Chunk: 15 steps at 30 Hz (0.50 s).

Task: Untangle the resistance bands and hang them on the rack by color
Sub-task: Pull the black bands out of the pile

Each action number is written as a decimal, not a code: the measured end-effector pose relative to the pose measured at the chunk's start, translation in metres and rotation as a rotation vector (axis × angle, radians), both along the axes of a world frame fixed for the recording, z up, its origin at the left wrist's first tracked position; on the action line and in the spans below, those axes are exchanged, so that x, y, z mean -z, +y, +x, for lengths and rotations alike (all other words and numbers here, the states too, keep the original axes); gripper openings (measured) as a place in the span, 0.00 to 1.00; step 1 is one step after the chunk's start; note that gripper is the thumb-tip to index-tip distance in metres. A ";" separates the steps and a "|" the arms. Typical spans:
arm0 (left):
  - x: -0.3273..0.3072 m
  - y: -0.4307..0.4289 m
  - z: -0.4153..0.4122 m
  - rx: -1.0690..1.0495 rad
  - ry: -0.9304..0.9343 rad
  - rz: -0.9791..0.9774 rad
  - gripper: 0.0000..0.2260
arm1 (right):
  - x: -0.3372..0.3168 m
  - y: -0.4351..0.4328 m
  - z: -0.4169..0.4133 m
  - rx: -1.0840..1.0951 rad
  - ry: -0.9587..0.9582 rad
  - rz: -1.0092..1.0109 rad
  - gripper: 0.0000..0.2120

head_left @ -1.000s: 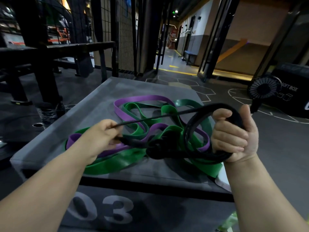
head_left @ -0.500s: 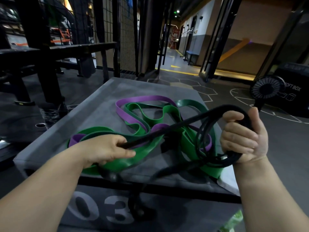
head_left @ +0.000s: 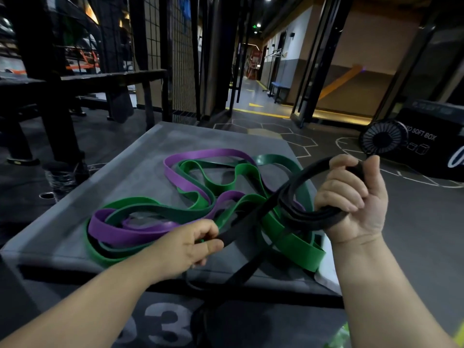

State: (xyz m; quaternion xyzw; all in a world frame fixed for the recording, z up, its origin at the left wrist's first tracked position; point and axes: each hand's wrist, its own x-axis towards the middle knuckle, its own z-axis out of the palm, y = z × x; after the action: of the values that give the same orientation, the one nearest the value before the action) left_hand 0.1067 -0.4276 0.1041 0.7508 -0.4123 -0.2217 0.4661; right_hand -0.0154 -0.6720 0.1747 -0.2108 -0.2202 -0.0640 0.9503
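A black band (head_left: 308, 220) is gripped in the right hand (head_left: 351, 197), right of centre, gathered into loops with the fingers curled round them. One strand of it is pinched between the thumb and fingers of the left hand (head_left: 185, 244) at lower centre. A further length hangs over the front edge of the grey box (head_left: 105, 177), which is marked 03. Green bands (head_left: 293, 243) and a purple band (head_left: 130, 233) are seen intertwined on the box top at centre frame, beneath the black strand.
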 end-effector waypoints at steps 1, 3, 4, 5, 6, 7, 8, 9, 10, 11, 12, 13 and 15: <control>-0.001 -0.002 -0.003 -0.003 0.037 -0.022 0.05 | -0.001 0.000 0.001 0.009 0.011 0.033 0.14; -0.001 -0.003 -0.007 0.038 0.130 -0.026 0.04 | 0.001 -0.005 0.002 0.041 0.023 0.075 0.14; -0.001 -0.003 -0.009 0.071 0.183 -0.023 0.06 | 0.003 -0.008 0.002 0.052 0.032 0.097 0.14; -0.001 -0.002 -0.011 0.092 0.230 -0.026 0.08 | 0.004 -0.012 0.002 0.069 0.051 0.114 0.14; -0.002 -0.002 -0.012 0.103 0.269 -0.039 0.09 | 0.004 -0.013 0.003 0.106 0.063 0.128 0.14; -0.004 -0.002 -0.014 0.103 0.311 -0.072 0.09 | 0.004 -0.012 0.003 0.154 0.078 0.135 0.13; -0.005 -0.002 -0.015 0.094 0.365 -0.123 0.09 | 0.003 -0.010 0.004 0.208 0.096 0.133 0.13; -0.007 -0.003 -0.017 0.069 0.436 -0.178 0.09 | 0.002 -0.007 0.005 0.270 0.122 0.122 0.13; -0.009 -0.004 -0.018 0.032 0.514 -0.224 0.09 | 0.000 -0.003 0.007 0.338 0.152 0.096 0.12; -0.011 -0.005 -0.021 -0.004 0.582 -0.256 0.10 | -0.002 0.002 0.008 0.403 0.178 0.060 0.11; -0.013 -0.006 -0.023 -0.030 0.625 -0.277 0.09 | -0.003 0.008 0.010 0.466 0.203 0.014 0.09; -0.014 -0.007 -0.025 -0.040 0.646 -0.287 0.09 | -0.004 0.014 0.013 0.520 0.225 -0.029 0.07; -0.018 -0.008 -0.031 -0.020 0.678 -0.308 0.10 | -0.001 0.024 0.017 0.580 0.260 -0.110 0.05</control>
State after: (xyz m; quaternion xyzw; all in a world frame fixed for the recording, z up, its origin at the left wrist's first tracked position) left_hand 0.0752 -0.4355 0.1218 0.5599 -0.2556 -0.3883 0.6859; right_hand 0.0021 -0.6477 0.1755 -0.3220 -0.0307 -0.2927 0.8998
